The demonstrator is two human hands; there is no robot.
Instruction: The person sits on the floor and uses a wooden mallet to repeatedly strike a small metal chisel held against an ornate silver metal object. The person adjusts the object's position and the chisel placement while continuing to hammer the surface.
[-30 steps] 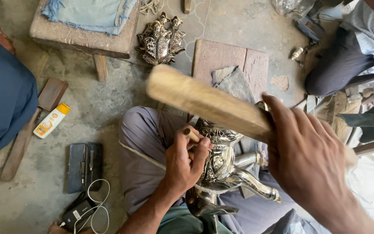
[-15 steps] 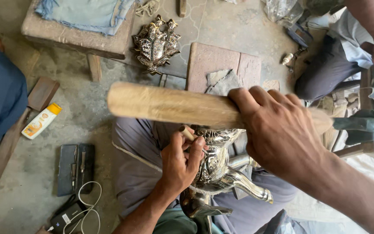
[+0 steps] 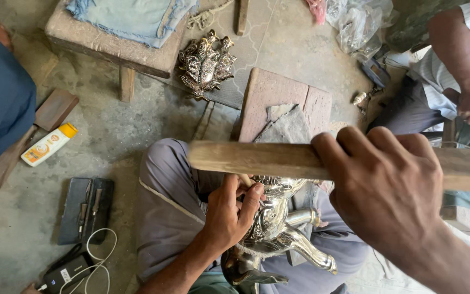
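Down on the lap, a silver embossed figure [image 3: 278, 228] is steadied by the left hand [image 3: 229, 215], closed on a small punch [image 3: 245, 179] set against it. Above, a wooden mallet [image 3: 257, 159] is clenched by the right hand [image 3: 387, 190], apparently poised for striking. Beyond it, a brick block [image 3: 278, 95] and another ornate piece [image 3: 206, 64] are seen.

both forearms are bare, with no sleeves, gloves, rings or watch showing on the left hand [image 3: 229, 215] or the right hand [image 3: 387, 188]. the legs wear loose grey-purple trousers [image 3: 164, 218], creased at the knee, with a pale seam line running across the thigh.
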